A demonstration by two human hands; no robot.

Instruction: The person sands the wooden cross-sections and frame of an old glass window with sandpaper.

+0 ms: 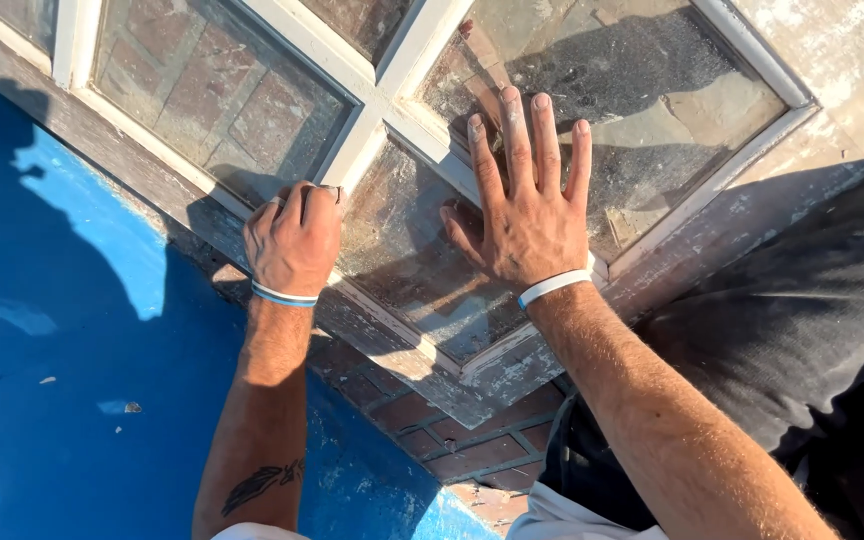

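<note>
An old window sash with a worn white frame [542,355] and several dusty glass panes lies flat in front of me. My right hand [522,215] lies flat on the glass of the near pane [422,280], fingers spread, palm pressing by the white muntin [422,135]. My left hand [295,238] is curled into a fist at the frame's left side, next to the muntin. Something small may sit inside that fist, but I cannot make it out. Both wrists wear a white and blue band.
A blue tarp [72,350] covers the ground on the left, with a few paint flakes on it. Red brick paving [462,450] shows below the sash corner. My dark trouser leg [802,330] fills the right side.
</note>
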